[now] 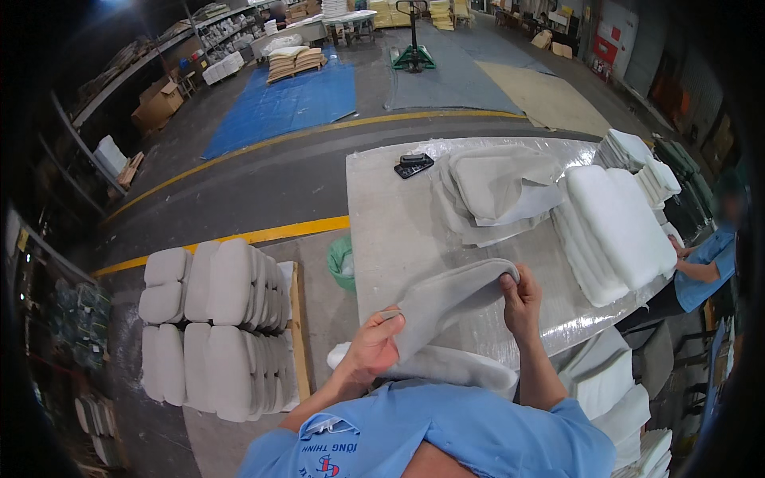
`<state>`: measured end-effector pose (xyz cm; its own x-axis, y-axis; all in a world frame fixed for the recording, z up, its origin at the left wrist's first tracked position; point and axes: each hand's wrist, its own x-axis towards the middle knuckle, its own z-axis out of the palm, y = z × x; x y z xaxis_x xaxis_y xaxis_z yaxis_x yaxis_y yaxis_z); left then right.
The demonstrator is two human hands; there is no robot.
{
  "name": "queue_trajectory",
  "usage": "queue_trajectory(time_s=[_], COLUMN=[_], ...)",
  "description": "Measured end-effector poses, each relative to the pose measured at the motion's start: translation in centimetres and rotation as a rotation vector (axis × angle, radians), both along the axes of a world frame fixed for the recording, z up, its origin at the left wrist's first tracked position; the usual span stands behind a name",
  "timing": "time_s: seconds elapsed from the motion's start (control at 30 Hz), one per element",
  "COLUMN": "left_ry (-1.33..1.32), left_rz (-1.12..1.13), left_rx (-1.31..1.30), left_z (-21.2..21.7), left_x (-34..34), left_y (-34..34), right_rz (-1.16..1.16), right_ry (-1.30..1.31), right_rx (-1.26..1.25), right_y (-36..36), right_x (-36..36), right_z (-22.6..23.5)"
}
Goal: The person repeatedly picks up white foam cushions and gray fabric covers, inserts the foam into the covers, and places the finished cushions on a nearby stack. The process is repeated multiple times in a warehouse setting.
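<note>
Between both hands, above the near edge of the work table (382, 231): a grey fabric cover (446, 299), soft and limp, stretched into a long sagging fold. Left hand (373, 346) clenched on its lower end, thumb pressed over the cloth. Right hand (522, 299) pinching the upper end, fingers curled around a rounded corner. Directly beneath the cover, a white foam pad (446, 366), thick and fluffy-edged, lying at the table's near rim, partly hidden by the cloth and the left wrist.

Further out on the table, a surface wrapped in glossy, wrinkled clear film. Heaped in the middle, more grey covers (498, 191), flat, loosely folded, overlapping one another. To their right, a tall stack of white foam pads (617, 231), rectangular with rounded edges, matte and spongy. At the far left corner, a small black device (413, 165), flat and hard-edged.

Beside the table's left edge, on the floor, a green bin (341, 261), round, with pale scraps inside; exact contents too small to tell. Left of that, a wooden pallet (297, 334) carrying finished grey cushions (211, 327), plump, smooth, set on edge in tight rows.

At the right rim, another person (705, 267) in a blue shirt, hand at the foam stack.
</note>
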<state>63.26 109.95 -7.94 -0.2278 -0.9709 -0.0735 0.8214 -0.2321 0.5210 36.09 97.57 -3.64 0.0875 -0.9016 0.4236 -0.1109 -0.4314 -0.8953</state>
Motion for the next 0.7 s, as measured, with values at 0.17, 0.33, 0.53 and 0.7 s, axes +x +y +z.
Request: queue_trajectory(time_s=[0.17, 0.33, 0.53, 0.7], left_ry=[0.241, 0.114, 0.241, 0.269], left_rz=[-0.254, -0.254, -0.304, -0.367], left_rx=[-0.013, 0.079, 0.078, 0.094], left_z=[2.6, 4.4, 4.8, 4.3], left_x=[-2.6, -4.1, -3.7, -3.9], left_y=[0.1, 0.8, 1.6, 3.0], right_rz=[0.006, 0.090, 0.041, -0.012], right_ry=[-0.102, -0.243, -0.200, -0.149], right_rx=[0.082, 0.088, 0.082, 0.058], right_y=[0.9, 1.3, 2.6, 4.4], right_x=[-0.2, -3.5, -6.2, -5.8], right_z=[-2.0, -5.3, -2.7, -2.2])
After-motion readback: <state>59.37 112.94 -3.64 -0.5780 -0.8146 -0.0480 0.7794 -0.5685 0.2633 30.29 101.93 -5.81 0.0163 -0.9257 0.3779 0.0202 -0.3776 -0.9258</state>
